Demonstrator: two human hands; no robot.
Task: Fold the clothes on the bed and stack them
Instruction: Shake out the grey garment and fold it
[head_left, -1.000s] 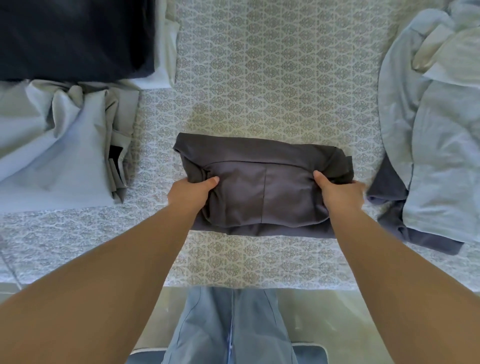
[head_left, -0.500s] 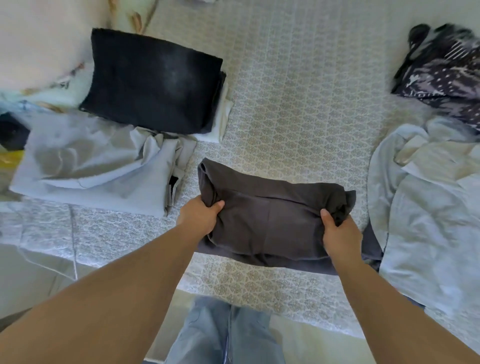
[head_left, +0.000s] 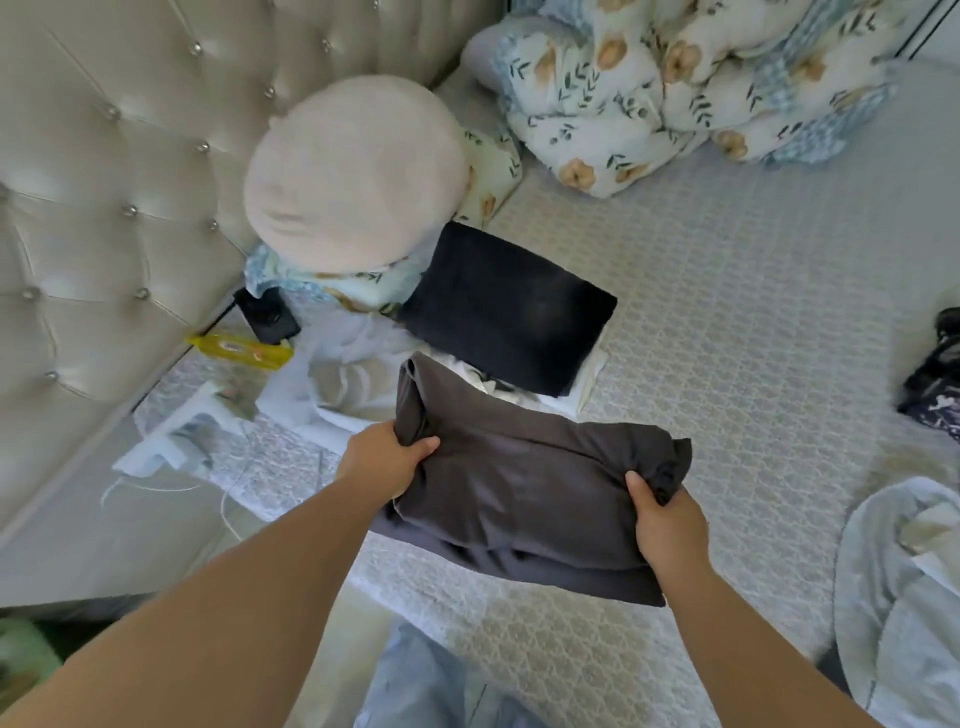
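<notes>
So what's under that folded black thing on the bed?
Under the folded black garment a white cloth peeks out at its near edge. How many pieces lie beneath is covered.

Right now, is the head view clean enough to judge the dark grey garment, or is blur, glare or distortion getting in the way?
Head view: mild motion softness, yet the dark grey garment and both grips, left hand and right hand, read clearly. Bright daylight washes out the light clothes under it; folds there are unclear. Wide-angle bending curves the headboard and edges.
</notes>
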